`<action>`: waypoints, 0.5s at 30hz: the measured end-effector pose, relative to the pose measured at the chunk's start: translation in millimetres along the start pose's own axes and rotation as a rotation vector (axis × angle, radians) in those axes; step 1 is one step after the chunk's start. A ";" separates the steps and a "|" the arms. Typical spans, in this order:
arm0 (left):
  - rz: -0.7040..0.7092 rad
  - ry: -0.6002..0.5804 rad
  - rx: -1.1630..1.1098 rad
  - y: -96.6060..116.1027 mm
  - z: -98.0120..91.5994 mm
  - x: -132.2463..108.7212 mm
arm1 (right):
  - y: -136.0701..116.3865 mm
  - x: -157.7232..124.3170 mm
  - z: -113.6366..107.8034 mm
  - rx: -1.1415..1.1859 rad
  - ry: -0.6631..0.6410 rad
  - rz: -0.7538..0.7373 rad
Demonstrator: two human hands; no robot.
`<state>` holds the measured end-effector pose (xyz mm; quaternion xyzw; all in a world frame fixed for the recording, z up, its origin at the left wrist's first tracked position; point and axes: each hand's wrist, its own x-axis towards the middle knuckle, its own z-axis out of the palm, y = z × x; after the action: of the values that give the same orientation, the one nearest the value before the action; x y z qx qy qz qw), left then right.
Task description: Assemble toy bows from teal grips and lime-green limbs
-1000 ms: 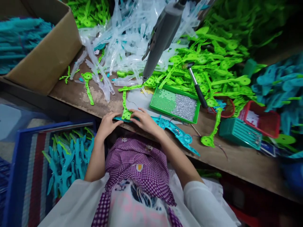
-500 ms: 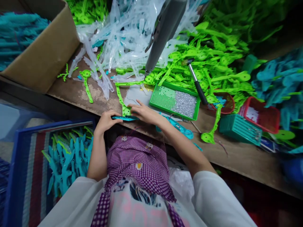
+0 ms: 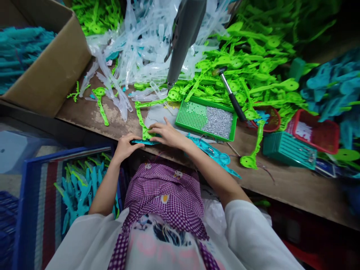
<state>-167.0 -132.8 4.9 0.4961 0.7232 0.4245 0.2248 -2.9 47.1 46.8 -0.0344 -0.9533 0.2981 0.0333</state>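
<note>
At the bench's front edge, a long teal plastic part (image 3: 144,142) lies level, with a lime-green plastic piece (image 3: 141,119) standing out from it toward the back. My left hand (image 3: 126,146) pinches the teal part's left end between thumb and fingers. Over the right side of both pieces lies my right hand (image 3: 167,134), its fingers closed on the green piece's near end; the fingertips and thumb are partly hidden. Another teal part (image 3: 215,155) with thin wires rests under my right forearm. A grey power screwdriver (image 3: 182,45) hangs tip-down behind my hands.
A green tray (image 3: 182,125) holds many small metal screws. A hammer (image 3: 232,93) leans across piled green parts (image 3: 253,63). Red baskets (image 3: 323,138) and a teal box (image 3: 289,150) stand right. A cardboard box (image 3: 53,63) and a blue-framed crate (image 3: 30,210) of teal-and-green parts are left.
The camera view has shifted slightly, so the screwdriver appears farther left. My hands keep nearly the same hold, and the green piece's near end is now more covered by my right fingers.
</note>
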 end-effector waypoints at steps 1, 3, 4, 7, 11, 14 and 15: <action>0.001 -0.001 -0.002 0.3 0.2 -0.1 | 1.1 -0.1 0.2 -0.008 0.011 -0.002; 0.001 -0.009 -0.001 0.4 0.4 -0.1 | 3.3 0.3 0.3 -0.020 0.031 0.007; 0.001 -0.010 0.002 0.0 0.5 0.0 | 3.8 1.3 0.2 -0.024 0.037 0.017; 0.002 -0.002 0.015 -2.3 0.9 0.2 | 2.8 7.3 -0.8 -0.049 0.034 0.045; 0.021 0.002 0.022 -3.5 0.5 0.1 | -1.0 14.2 -4.2 -0.068 -0.012 0.058; 0.027 -0.006 0.026 -2.0 0.1 -0.6 | -4.0 15.1 -5.8 -0.086 -0.007 0.087; 0.023 -0.002 0.034 -1.7 0.4 -0.8 | -4.8 15.6 -5.5 -0.096 -0.007 0.097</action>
<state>-167.2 -133.7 3.2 0.5084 0.7244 0.4142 0.2124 -18.2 47.6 54.8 -0.0810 -0.9639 0.2532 0.0139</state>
